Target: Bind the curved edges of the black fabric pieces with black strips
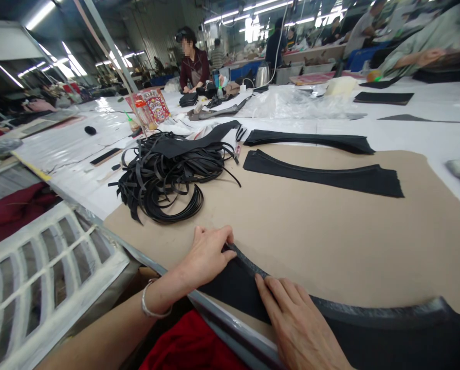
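A curved black fabric piece (387, 334) with a glossy edge strip lies at the near edge of the brown cardboard sheet (322, 236). My left hand (204, 254) presses on its left tip, fingers curled together over the edge. My right hand (297, 321) lies flat on the fabric, fingers stretched toward the edge strip. A tangled pile of black strips (168, 174) sits just beyond my left hand.
Two more curved black pieces (326, 174) (310, 140) lie farther back on the cardboard. A white plastic crate (40, 277) stands at the left, red cloth (191, 344) below the table edge. Other people (193, 61) work at the white table's far side.
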Demonstrator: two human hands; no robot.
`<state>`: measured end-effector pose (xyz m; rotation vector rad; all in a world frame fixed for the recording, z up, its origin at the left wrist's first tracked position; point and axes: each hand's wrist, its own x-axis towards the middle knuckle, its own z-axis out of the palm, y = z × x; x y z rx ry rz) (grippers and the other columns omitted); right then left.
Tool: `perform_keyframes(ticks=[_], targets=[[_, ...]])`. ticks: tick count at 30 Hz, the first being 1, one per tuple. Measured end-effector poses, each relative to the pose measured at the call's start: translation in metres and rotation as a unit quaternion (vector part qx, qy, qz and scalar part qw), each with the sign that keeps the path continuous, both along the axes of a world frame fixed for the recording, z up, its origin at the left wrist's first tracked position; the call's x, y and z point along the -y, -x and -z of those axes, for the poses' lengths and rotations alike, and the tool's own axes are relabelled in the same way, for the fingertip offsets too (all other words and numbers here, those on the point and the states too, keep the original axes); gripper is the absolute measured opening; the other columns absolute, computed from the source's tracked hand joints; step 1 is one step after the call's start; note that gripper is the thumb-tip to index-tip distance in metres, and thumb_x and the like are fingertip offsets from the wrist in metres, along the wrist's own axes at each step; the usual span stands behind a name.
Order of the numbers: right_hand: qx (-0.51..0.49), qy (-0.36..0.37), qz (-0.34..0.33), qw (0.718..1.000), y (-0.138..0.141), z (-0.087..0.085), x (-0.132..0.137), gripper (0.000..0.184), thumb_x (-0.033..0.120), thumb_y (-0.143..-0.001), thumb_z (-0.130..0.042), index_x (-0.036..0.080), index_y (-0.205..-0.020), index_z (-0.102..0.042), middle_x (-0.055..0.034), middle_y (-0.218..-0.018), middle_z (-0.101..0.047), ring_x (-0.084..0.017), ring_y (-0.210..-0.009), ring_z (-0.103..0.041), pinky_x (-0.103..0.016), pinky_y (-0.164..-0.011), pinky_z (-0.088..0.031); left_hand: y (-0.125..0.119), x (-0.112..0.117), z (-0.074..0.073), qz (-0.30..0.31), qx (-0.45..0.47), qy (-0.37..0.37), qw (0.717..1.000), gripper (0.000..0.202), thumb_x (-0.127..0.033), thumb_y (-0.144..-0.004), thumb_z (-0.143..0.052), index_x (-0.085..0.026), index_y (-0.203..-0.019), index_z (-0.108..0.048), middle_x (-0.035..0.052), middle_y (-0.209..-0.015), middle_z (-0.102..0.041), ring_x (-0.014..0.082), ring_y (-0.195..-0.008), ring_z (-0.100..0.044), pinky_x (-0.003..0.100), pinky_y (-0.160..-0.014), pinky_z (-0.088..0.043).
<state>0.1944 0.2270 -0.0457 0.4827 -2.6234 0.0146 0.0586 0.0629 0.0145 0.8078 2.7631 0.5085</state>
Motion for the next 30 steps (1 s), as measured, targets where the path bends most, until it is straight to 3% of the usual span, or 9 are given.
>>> perform_keyframes(ticks=[7, 21, 27, 30], targets=[[-0.017, -0.008, -0.006, 1.000, 0.006, -0.001, 0.002, 0.062, 0.004, -0.055, -0.047, 0.008, -0.116, -0.055, -0.0064, -0.091, -0.063, -0.021, -0.080, -0.055, -0.035, -0.068, -0.050, 0.016, 0.009, -0.004, -0.008, 0.039, -0.032, 0.999, 0.008, -0.017, -0.076, -0.061, -0.020, -0.082, -0.059, -0.0040, -0.066, -0.060, 0.0147, -0.067, -0.054, 0.029, -0.070, -0.032], [-0.025, 0.000, -0.010, 1.000, 0.008, 0.010, -0.002, 0.062, 0.004, -0.056, -0.047, 0.012, -0.117, -0.054, -0.0030, -0.092, -0.064, -0.020, -0.080, -0.053, -0.034, -0.071, -0.045, 0.019, 0.007, 0.010, -0.037, 0.026, -0.033, 0.998, 0.016, -0.019, -0.074, -0.066, -0.021, -0.085, -0.056, -0.0055, -0.069, -0.062, 0.0150, -0.069, -0.056, 0.030, -0.074, -0.032], [-0.026, 0.014, -0.010, 1.000, 0.010, 0.004, -0.001, 0.054, 0.003, -0.058, -0.046, 0.014, -0.110, -0.057, -0.0024, -0.088, -0.063, -0.018, -0.078, -0.053, -0.033, -0.071, -0.043, 0.020, 0.007, 0.010, -0.031, 0.015, -0.019, 0.999, 0.021, -0.018, -0.071, -0.068, -0.021, -0.085, -0.053, -0.0053, -0.072, -0.064, 0.0164, -0.072, -0.057, 0.032, -0.075, -0.031], [-0.038, 0.026, -0.013, 0.999, 0.017, -0.001, 0.008, 0.058, 0.003, -0.059, -0.047, 0.011, -0.117, -0.055, -0.0055, -0.095, -0.064, -0.019, -0.081, -0.053, -0.033, -0.071, -0.043, 0.019, 0.008, 0.008, -0.037, 0.022, -0.020, 0.999, 0.021, -0.019, -0.072, -0.068, -0.021, -0.086, -0.052, -0.0054, -0.070, -0.063, 0.0164, -0.071, -0.058, 0.032, -0.075, -0.032]])
